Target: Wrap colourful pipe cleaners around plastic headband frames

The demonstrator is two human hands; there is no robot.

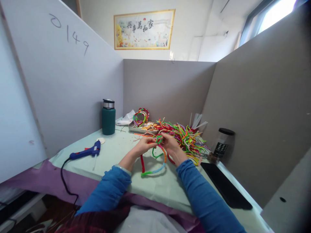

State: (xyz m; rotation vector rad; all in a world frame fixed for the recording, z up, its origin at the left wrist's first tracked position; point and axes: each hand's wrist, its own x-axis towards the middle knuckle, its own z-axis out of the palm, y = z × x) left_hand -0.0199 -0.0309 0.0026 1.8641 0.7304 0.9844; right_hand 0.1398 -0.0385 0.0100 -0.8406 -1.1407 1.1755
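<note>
Above the middle of the table, my left hand (145, 145) and my right hand (172, 145) are close together, fingertips pinched on a green pipe cleaner (159, 139). It is bent into a small curl between them. Below hangs a curved multicoloured pipe-cleaner strand (157, 170) with red, green, light blue and orange lengths. Its upper end is partly covered by my fingers, so I cannot tell how it joins the green one. Just beyond my right hand lies a large heap of loose pipe cleaners (187, 137) in many colours.
A blue glue gun (85, 152) with a black cord lies left, near a dark green bottle (108, 117). Behind are a metal tray (143, 130) and a pipe-cleaner ring (139, 118). A black flat device (225, 184) and a clear jar (222, 144) stand right. Partitions (167, 84) enclose the table.
</note>
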